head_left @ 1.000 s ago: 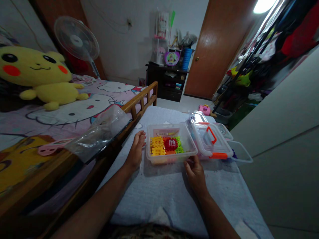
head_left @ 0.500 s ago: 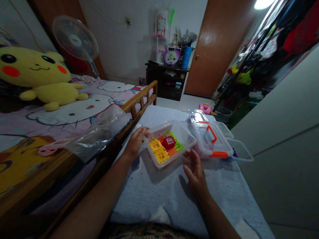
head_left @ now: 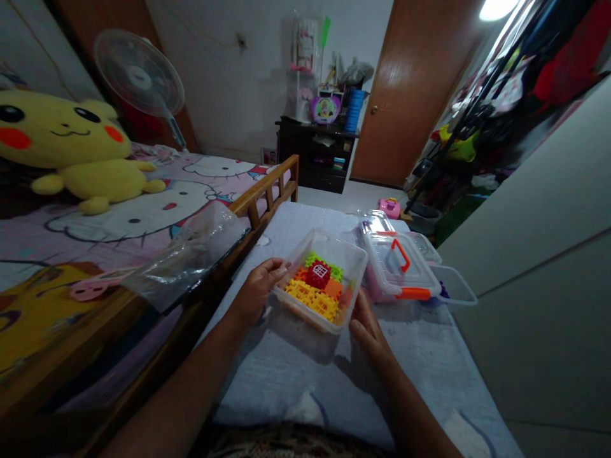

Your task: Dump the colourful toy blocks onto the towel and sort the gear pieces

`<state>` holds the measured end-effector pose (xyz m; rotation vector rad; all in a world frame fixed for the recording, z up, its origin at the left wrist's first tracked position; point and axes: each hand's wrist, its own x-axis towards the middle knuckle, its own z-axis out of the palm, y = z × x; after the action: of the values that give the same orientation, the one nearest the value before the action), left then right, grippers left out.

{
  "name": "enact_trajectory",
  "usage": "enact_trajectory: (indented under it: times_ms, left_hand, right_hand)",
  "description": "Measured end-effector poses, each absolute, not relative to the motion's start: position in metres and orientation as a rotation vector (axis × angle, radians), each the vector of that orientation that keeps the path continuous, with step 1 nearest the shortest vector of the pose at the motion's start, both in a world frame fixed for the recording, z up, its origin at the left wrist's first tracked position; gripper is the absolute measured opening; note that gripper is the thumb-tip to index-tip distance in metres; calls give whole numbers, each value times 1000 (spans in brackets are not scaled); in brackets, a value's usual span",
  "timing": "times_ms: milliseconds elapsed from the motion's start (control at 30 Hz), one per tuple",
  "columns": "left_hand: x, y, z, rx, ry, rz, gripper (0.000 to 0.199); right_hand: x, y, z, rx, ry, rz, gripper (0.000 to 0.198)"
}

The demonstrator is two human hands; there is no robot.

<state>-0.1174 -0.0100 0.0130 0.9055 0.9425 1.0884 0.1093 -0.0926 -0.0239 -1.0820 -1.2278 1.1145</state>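
Observation:
A clear plastic container [head_left: 340, 248] is held a little above the blue-grey cloth, its shadow falling below. Inside lie yellow building blocks [head_left: 310, 298] along the near side, a red block with a white window grid [head_left: 318, 273], orange blocks [head_left: 333, 289] and green blocks [head_left: 335, 272]. My left hand [head_left: 261, 287] is closed on the container's left rim, thumb on top. On the opposite side, my right hand [head_left: 371, 327] holds the right wall near its front corner; its fingertips are partly hidden behind the wall.
Right of the container stands a lidded clear box [head_left: 389, 257] with orange handle and latch, beside another clear tub [head_left: 456, 285]. A wooden bed rail [head_left: 258, 198] runs along the left, with a clear plastic bag [head_left: 191, 254] over it. A yellow plush toy [head_left: 95, 168] sits on the bed.
The container has turned, its right front corner swinging towards me. My right hand has gone from apart with spread fingers to holding its right side. My left hand keeps its hold.

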Motion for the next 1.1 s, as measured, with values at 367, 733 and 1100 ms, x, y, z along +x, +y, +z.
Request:
enact_trajectory:
  times_ms: [367, 733, 1100]
  left_hand:
    - [-90, -61, 1, 818, 850, 1099, 38]
    - [-119, 31, 6, 1108, 1301, 1400, 39]
    - [-118, 61, 14, 1227, 1213, 988, 30]
  right_hand:
    - [133, -53, -8, -1138, -983, 1209, 60]
    - [134, -121, -33, -1440, -848, 1254, 58]
    - [105, -87, 19, -1226, -705, 1366, 71]
